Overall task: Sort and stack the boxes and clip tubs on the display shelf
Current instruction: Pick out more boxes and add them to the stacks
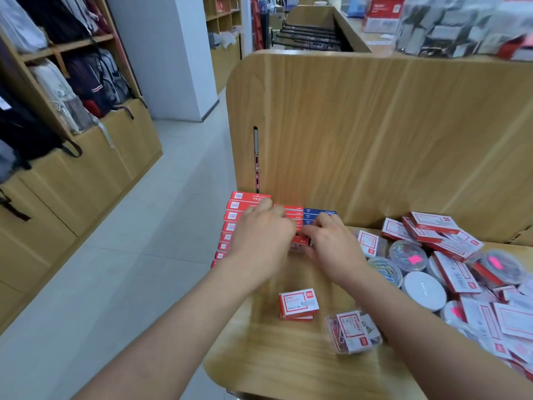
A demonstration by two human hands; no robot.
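At the near right, a wood-grain display shelf (288, 368) with a rounded corner, backed by a tall upright panel (375, 140) of the same wood; a dark slot (255, 160) runs down the panel's left side. Left of the shelf, a pale tiled floor (129, 255) leads to a white pillar (167, 53) and to wooden wall shelving holding backpacks (95, 82). Far right, above the panel, blurred packaged goods.

Against the foot of the panel, red boxes (239, 204) stand in stepped rows at the shelf's left edge, with blue boxes (318, 212) stacked just beside them on the right. A loose heap of red-and-white boxes (432, 226) and round clip tubs (408, 255) crowds the right side, one tub showing a white lid (424, 290). Nearer, well apart from the rows, lie a small stack of red-and-white boxes (298, 304) and a clear rectangular clip tub (353, 332), tilted.

Both bare forearms reach to the far rows. Left hand (259, 235): back toward the camera, fingers bent over the red boxes; whether it grasps one cannot be told. Right hand (331, 243): fingers on the blue boxes, thumb toward a red box between the hands; motion blur and the hand itself hide the grip, so it cannot be told
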